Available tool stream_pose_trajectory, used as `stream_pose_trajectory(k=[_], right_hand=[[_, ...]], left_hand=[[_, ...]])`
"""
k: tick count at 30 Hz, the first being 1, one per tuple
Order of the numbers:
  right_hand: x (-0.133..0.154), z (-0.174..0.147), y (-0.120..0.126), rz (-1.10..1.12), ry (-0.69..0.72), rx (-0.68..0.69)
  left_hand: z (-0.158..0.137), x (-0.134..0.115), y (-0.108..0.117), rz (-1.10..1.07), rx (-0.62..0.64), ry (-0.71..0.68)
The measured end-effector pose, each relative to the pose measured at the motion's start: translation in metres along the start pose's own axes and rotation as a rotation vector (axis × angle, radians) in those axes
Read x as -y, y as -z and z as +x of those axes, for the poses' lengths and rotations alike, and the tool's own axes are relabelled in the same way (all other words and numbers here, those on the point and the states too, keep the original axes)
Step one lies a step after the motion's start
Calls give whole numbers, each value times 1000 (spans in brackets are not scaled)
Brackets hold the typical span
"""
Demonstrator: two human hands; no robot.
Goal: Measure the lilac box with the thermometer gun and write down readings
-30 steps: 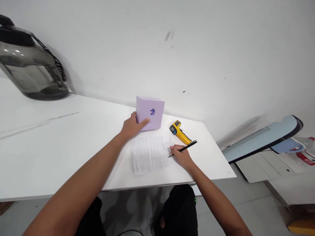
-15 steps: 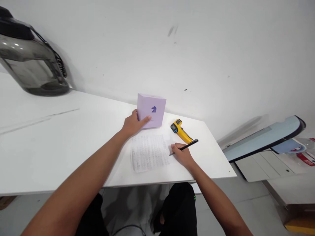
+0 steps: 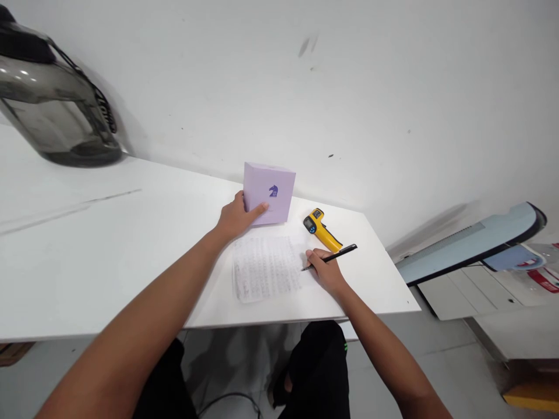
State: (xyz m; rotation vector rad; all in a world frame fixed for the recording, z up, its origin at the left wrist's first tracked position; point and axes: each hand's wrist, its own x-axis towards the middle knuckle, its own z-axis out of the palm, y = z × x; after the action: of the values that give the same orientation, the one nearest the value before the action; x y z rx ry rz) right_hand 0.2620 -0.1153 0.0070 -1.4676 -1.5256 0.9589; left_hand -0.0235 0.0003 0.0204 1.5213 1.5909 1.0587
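Note:
My left hand [image 3: 238, 215] grips a light purple box [image 3: 279, 203] by its left side, thumb across the front below a dark horse-head logo. The box stands upright on the white table [image 3: 174, 198] close to the wall. Between the fingers of my right hand [image 3: 327, 272] is a black pen [image 3: 343, 252], its tip at the right edge of a written sheet of paper [image 3: 266, 267]. The sheet lies flat in front of the box, covered in lines of handwriting too small to read. Just beyond my right hand lies a yellow infrared thermometer [image 3: 322, 230].
A large grey see-through water bottle [image 3: 56, 110] with a black lid stands at the far left against the wall [image 3: 371, 87]. Past the table's right end are a pale blue panel [image 3: 471, 244] leaning at a slant and a white cabinet [image 3: 476, 294].
The pen leans slightly differently in my right hand, its top end further right and up. My left hand keeps its hold on the box. The whole view has shifted a little.

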Motion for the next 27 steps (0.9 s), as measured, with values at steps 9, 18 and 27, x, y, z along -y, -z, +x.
stream_pose_trajectory(k=[9,18,27], right_hand=[[-4,-6,1,5,56,-129],[-19,3,-7,-2,155,-165],[-21,5,-7,25,44,-99]], left_hand=[[-3,-2,3,25,28,-11],[-1,-1,2,32,14,-18],[-1,-2,3,72,18,-24]])
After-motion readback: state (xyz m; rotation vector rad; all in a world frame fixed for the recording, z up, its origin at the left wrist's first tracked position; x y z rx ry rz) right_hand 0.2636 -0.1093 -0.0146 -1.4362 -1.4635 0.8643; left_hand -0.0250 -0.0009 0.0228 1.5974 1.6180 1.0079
